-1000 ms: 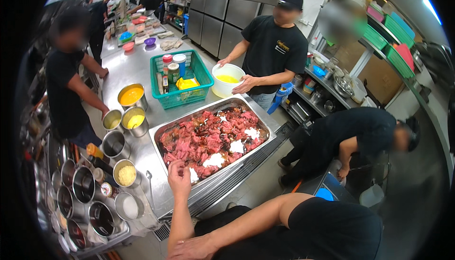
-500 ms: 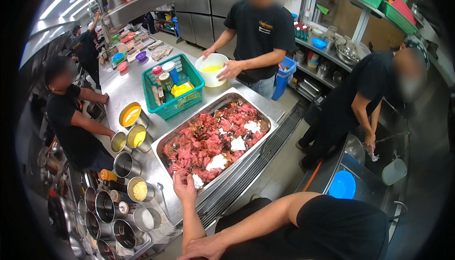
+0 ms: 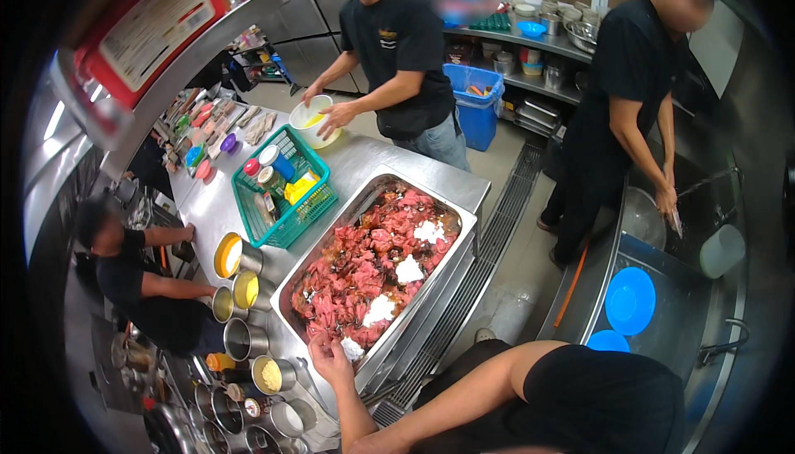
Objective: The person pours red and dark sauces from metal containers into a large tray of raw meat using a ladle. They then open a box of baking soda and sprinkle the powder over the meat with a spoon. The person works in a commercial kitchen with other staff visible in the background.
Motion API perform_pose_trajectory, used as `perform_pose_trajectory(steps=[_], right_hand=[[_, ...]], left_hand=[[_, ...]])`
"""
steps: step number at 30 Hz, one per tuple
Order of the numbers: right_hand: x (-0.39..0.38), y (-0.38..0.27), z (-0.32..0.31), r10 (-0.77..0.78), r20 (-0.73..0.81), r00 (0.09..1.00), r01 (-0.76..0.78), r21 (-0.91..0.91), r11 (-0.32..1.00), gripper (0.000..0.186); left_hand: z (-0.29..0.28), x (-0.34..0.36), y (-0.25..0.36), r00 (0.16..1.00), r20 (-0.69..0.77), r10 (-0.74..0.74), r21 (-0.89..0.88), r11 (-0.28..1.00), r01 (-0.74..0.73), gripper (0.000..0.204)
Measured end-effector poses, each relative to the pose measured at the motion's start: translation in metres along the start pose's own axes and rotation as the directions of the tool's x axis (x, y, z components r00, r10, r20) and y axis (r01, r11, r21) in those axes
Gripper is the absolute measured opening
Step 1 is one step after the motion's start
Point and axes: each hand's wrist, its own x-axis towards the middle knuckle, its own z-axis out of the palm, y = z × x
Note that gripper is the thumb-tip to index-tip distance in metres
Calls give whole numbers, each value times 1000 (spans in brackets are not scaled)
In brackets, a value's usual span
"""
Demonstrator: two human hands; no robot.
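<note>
My left hand (image 3: 332, 361) is raised at the near left corner of a large metal tray (image 3: 281, 298), its fingers loosely bent and apart, with nothing visible in them. Sliced raw red meat (image 3: 364, 264) fills the tray, wet with dark sauce. Several heaps of white powder (image 3: 408, 269) lie on the meat along the tray's right side, one of them close beside my fingers. My right forearm (image 3: 451, 408) crosses low in front of me toward the left forearm. Only a sliver of my right hand (image 3: 364, 448) shows at the lower edge; its fingers are out of sight.
A green basket (image 3: 308, 210) of jars stands beyond the tray. Metal pots (image 3: 247, 340) line the table's left edge, beside a co-worker (image 3: 141, 280). Another person across the table holds a white tub (image 3: 303, 127). At right, someone works at a sink with blue bowls (image 3: 631, 301).
My view has turned and shifted, so the scene sits tilted. My left hand stays by the tray's corner. My right hand, earlier seen across my left forearm, has mostly slipped below the lower edge.
</note>
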Motion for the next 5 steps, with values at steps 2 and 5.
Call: perform_pose_trajectory(steps=[2,5], right_hand=[[8,38,21,162,70,984,-170,130,977,75],[3,19,0,72,16,997,-72,26,997,75]], left_hand=[[3,3,4,1000,22,10,9,1000,-10,19],[5,1,-7,1000,26,15,8,1000,-15,19]])
